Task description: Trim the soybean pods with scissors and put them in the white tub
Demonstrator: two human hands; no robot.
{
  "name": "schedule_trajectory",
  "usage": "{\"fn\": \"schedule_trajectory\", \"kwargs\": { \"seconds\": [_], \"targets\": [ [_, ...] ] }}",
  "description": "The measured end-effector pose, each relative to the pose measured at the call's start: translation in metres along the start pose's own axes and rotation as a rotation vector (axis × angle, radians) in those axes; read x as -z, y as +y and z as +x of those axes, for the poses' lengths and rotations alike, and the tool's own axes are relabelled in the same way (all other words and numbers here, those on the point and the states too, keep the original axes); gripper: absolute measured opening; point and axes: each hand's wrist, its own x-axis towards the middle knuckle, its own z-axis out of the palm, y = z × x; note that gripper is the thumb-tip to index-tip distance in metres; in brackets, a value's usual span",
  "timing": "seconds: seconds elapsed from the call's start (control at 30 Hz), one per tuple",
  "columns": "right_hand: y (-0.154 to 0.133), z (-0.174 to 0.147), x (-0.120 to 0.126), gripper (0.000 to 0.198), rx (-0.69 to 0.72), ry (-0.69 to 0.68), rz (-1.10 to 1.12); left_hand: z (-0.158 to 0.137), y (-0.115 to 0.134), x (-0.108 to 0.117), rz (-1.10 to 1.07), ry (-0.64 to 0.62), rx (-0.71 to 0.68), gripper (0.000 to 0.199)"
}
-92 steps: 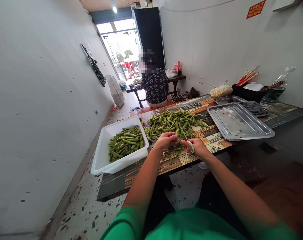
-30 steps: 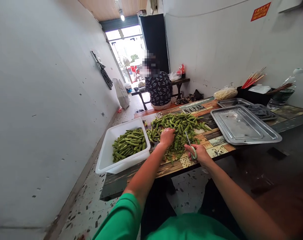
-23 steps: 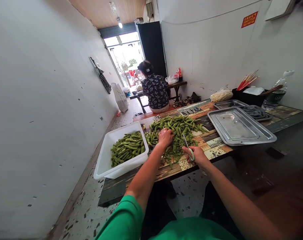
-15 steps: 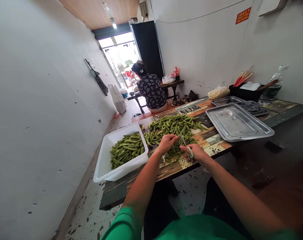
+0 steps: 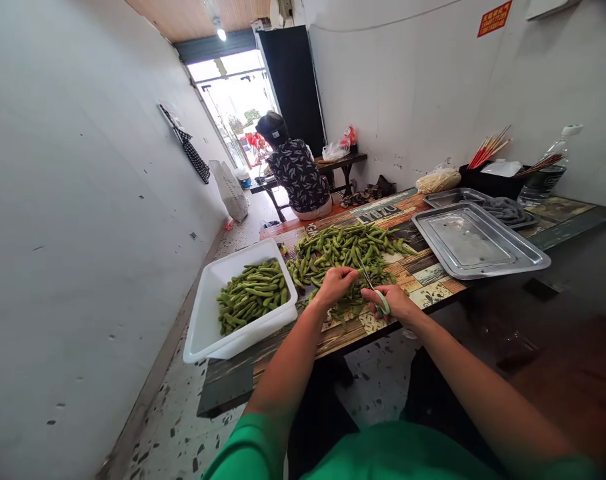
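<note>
My right hand is closed around the pale green handles of a pair of scissors, whose slim metal blades point up and away from me. Just left of the blades, my left hand is closed in a pinch; what its fingertips hold is too small to make out. Beyond both hands spreads a loose pile of green soybean pods on the table. Trimmed bits and leafy scraps lie beneath and between the hands. To the left, a white plastic tub contains many more pods.
A metal tray rests on the patterned table at right. Behind it are a second tray with a grey cloth, a black box of skewers, a bottle and a bagged pale bundle. A person sits farther back.
The view has shifted slightly. Both hands stay almost in place, with the scissors still beside the left fingertips. The seated person's head has leaned a little to the left.
</note>
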Motion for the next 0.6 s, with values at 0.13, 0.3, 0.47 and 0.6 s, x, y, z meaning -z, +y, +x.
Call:
{"fn": "schedule_trajectory", "kwargs": {
  "seconds": [0.13, 0.3, 0.47, 0.6],
  "targets": [
    [0.002, 0.002, -0.001, 0.047, 0.001, 0.031, 0.028, -0.003, 0.006, -0.001, 0.027, -0.066, -0.002, 0.039],
    [0.01, 0.005, 0.001, 0.046, 0.027, 0.057, 0.002, -0.003, 0.007, 0.0, -0.184, -0.156, 0.145, 0.038],
    [0.017, 0.008, 0.0, 0.046, 0.098, 0.089, 0.025, 0.001, 0.005, 0.003, -0.615, -0.173, 0.314, 0.031],
    [0.012, 0.002, -0.003, 0.045, 0.019, 0.089, 0.113, 0.003, 0.006, 0.006, -0.898, -0.032, 0.348, 0.02]
  ]
}}
